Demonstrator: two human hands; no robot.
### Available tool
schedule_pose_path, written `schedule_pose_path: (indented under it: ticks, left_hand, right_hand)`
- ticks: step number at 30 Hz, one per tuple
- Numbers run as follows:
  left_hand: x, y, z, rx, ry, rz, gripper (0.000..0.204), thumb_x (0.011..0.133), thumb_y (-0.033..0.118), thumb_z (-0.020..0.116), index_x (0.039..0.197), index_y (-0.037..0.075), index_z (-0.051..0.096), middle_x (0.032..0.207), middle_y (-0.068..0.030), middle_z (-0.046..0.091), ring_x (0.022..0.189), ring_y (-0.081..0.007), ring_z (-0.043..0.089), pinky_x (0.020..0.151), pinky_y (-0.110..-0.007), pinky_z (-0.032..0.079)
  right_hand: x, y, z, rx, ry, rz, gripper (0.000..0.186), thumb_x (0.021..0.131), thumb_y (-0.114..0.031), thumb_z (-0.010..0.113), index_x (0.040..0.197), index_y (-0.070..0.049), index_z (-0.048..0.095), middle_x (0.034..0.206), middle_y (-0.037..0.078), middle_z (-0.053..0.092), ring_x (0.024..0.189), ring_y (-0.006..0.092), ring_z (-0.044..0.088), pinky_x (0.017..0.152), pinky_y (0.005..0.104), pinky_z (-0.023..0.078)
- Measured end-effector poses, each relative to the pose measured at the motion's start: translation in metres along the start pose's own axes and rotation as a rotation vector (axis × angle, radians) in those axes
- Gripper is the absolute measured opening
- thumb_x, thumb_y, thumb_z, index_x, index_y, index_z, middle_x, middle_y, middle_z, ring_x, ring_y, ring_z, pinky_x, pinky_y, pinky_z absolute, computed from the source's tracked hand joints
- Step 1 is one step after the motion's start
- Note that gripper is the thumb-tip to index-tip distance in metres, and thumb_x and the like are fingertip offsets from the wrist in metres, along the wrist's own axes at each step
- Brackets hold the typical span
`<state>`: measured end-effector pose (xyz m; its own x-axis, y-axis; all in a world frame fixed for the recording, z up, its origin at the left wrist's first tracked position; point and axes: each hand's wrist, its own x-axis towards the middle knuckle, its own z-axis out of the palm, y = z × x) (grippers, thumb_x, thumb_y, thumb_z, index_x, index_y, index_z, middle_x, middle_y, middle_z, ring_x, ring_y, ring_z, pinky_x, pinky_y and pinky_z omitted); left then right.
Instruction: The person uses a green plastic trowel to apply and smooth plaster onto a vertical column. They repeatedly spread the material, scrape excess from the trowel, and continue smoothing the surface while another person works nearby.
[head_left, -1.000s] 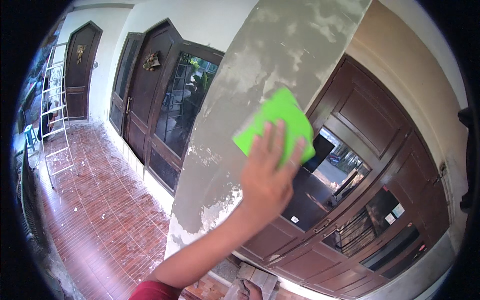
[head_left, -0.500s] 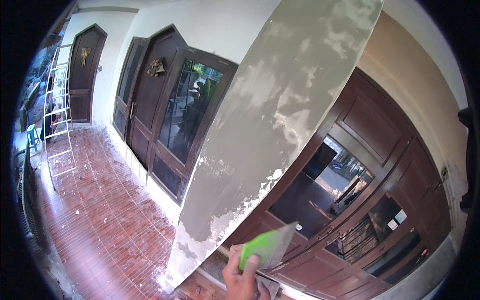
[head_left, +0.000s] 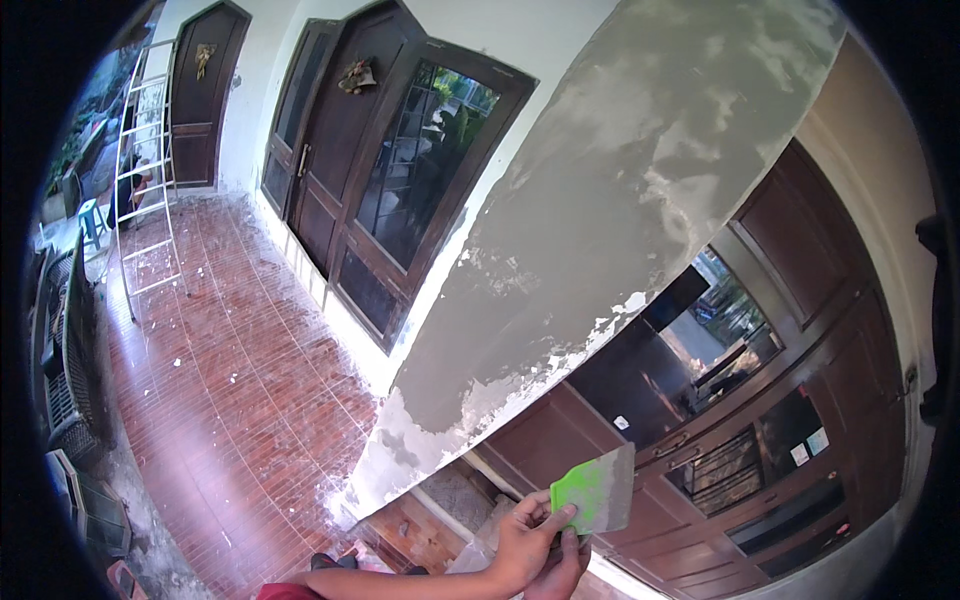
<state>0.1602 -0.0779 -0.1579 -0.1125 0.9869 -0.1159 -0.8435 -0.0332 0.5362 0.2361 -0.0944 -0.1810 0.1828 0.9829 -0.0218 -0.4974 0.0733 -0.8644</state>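
Observation:
A wide putty knife [head_left: 592, 492], with a bright green, smeared handle and a flat grey blade, is held up at the lower middle. My left hand [head_left: 527, 530] reaches in from the lower left and pinches the green handle between thumb and fingers. Just below it, my right hand [head_left: 563, 572] is closed against the handle's lower edge; its palm is partly hidden behind my left hand. Beyond the blade rises a pillar [head_left: 560, 240] coated with patchy grey plaster. Its lower edge has white, ragged spots.
Red floor tiles [head_left: 220, 400] with white crumbs stretch along the left. A metal ladder [head_left: 150, 180] stands there, a person [head_left: 125, 195] behind it near a blue-green stool [head_left: 92, 222]. Brown doors [head_left: 790, 400] with glass panes flank the pillar. My feet [head_left: 335, 562] show below.
My left forearm has come into view across the bottom. Both hands are now at the putty knife, whose blade has turned flatter toward me. The view has shifted, showing more floor.

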Motion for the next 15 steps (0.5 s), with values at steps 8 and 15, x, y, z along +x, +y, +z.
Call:
schedule_pose_path:
  ticks: [8,15]
  left_hand:
    - [-0.010,0.022,0.001,0.226,0.087,0.315,0.020,0.089,0.001,0.065,0.108,0.000,0.058,0.103,-0.0058,0.062,0.098,-0.0128,0.059,0.086,-0.027,0.049]
    - [0.082,0.167,-0.025,0.683,0.311,1.068,0.017,0.091,0.010,0.060,0.102,-0.003,0.063,0.096,-0.0132,0.062,0.096,-0.0199,0.059,0.086,-0.031,0.044]
  right_hand:
    - [0.016,-0.014,-0.009,-0.049,0.206,-0.060,0.025,0.089,-0.005,0.061,0.113,-0.004,0.056,0.104,0.008,0.061,0.085,0.0180,0.059,0.072,0.0287,0.047]
    - [0.013,-0.025,-0.011,0.003,0.328,-0.146,0.021,0.087,-0.001,0.063,0.106,-0.008,0.056,0.086,0.002,0.058,0.065,0.0106,0.048,0.056,0.0257,0.038]
